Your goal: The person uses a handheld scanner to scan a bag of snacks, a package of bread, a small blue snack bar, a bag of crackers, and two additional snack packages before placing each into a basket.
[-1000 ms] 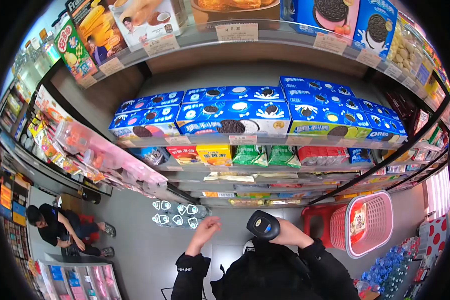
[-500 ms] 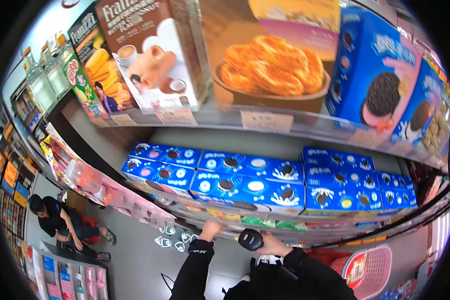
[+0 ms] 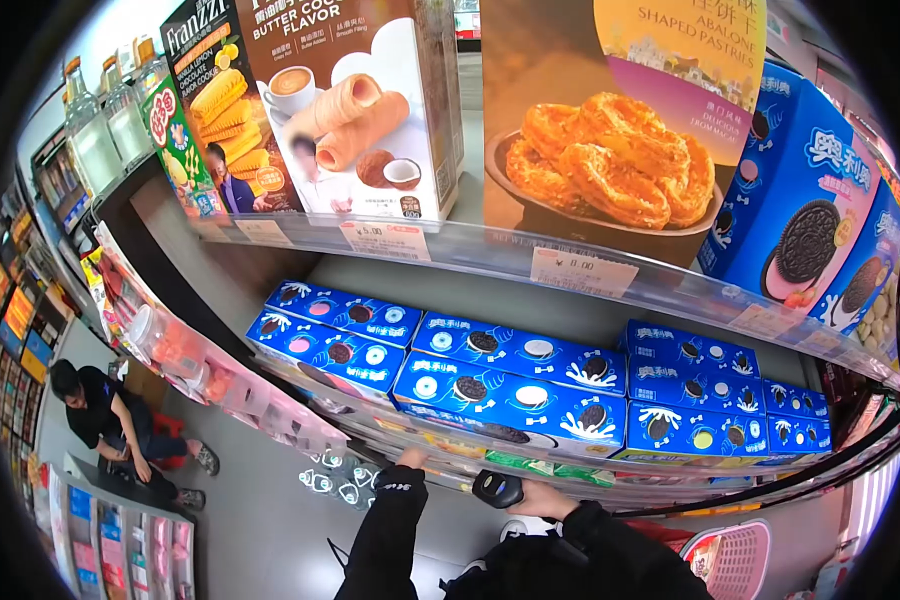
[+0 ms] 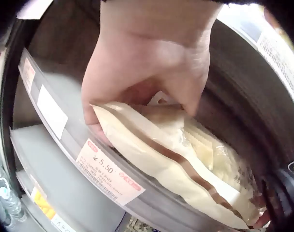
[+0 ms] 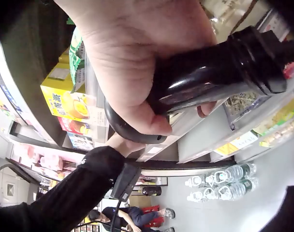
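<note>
In the left wrist view my left hand point(image 4: 152, 63) grips a cream-and-brown snack bag point(image 4: 185, 159) by its left end, thumb and fingers around its edge, on a lower shelf just behind a 5.50 price tag point(image 4: 110, 171). The head view shows this hand point(image 3: 412, 458) at the shelf front, its fingertips hidden. My right hand point(image 5: 137, 58) curls round the handle of a black handheld scanner point(image 5: 200, 77) in the right wrist view; in the head view the scanner's head point(image 3: 497, 489) points towards the left hand.
Blue cookie boxes point(image 3: 510, 390) fill the shelf above the hands, with larger boxes point(image 3: 360, 120) higher up. A pink basket point(image 3: 738, 560) stands at the lower right. Bottled water point(image 3: 338, 478) is on the floor, and a seated person point(image 3: 115, 420) is at the left.
The head view has tilted up and come nearer the upper shelf boxes. My left hand, held in the air a second ago, has moved in to the lower shelf; the scanner has stayed in my right hand.
</note>
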{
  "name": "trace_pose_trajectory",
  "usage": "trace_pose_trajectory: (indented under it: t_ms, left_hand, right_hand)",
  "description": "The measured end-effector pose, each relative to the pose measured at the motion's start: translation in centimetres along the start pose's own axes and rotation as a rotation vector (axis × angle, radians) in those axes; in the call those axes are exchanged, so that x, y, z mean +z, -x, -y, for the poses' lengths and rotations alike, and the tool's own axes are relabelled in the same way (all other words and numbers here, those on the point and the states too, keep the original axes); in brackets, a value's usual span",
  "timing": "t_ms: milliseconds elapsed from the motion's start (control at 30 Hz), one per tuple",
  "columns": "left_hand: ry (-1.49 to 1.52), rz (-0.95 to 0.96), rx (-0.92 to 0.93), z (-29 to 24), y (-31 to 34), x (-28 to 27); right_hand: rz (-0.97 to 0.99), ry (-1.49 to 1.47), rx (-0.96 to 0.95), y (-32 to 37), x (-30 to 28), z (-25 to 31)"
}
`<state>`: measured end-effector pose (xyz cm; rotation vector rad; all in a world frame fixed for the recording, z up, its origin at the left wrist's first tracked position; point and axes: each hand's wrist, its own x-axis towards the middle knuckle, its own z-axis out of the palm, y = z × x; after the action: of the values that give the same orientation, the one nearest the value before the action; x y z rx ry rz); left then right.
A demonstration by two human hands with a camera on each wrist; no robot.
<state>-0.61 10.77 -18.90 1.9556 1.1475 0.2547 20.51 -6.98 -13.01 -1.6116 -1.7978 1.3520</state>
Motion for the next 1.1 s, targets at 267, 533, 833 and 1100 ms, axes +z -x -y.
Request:
trace_pose_trajectory:
  t_ms: [267,533,833,1100]
  left_hand:
    - [0.207,-0.039,0.064,-1.3,1.7,-0.9]
    - [0.766,0.289,-0.324,-3.5,6.3,-2.6]
    - [1.129,0.662,-0.355,-4.1,7.9,-2.7]
    - [1.157,0.343,-0.277,-4.4,11.0,0.0]
  right_hand:
    - [0.038,0.090,-0.265,1.5,1.3,0.4]
    - [0.080,-0.029,-0.355,4.8,0.7,2.8]
    - [-0.037,-0.098,-0.311,6.4,1.9,4.3]
    - [-0.153,-0.131,-0.303,8.0,3.5,5.7]
